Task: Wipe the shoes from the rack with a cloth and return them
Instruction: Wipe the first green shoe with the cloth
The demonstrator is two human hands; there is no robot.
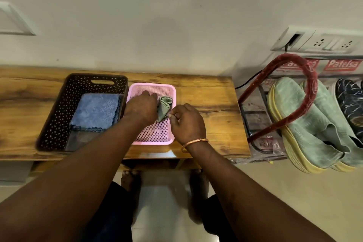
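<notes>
Step in hand, as judged: picking up or bunching the wiping cloth, before any shoe is handled.

The grey-green cloth (165, 106) sits loosely rolled in the pink tray (152, 142), on the bench (216, 102). The left hand (143, 108) is on the cloth's left side with its fingers curled onto it and the tips hidden. The right hand (187, 124) pinches the cloth's lower corner between thumb and forefinger, the other fingers curled loosely. A bangle (193, 143) is on the right wrist.

The shoes are on the shoe rack (306, 92), right of the bench and well apart from both hands. They are a green pair with yellow soles (308, 124) and a dark patterned shoe (348, 100) beside them. No shoe is on the bench.

To do it well:
- Lift the cloth clear of the tray's wall so the light tray doesn't drag along.
- Bunch it into one hand as a flat pad, leaving the right hand free to reach the rack.
- Take one green shoe at a time. The red rack frame crosses over the pair, so a shoe likely has to slide out under or around it.

Risk: the pinched corner is a weak hold, so the cloth may unroll.

A dark brown perforated basket (57, 116) to the left holds folded blue microfibre cloths (96, 110).
</notes>
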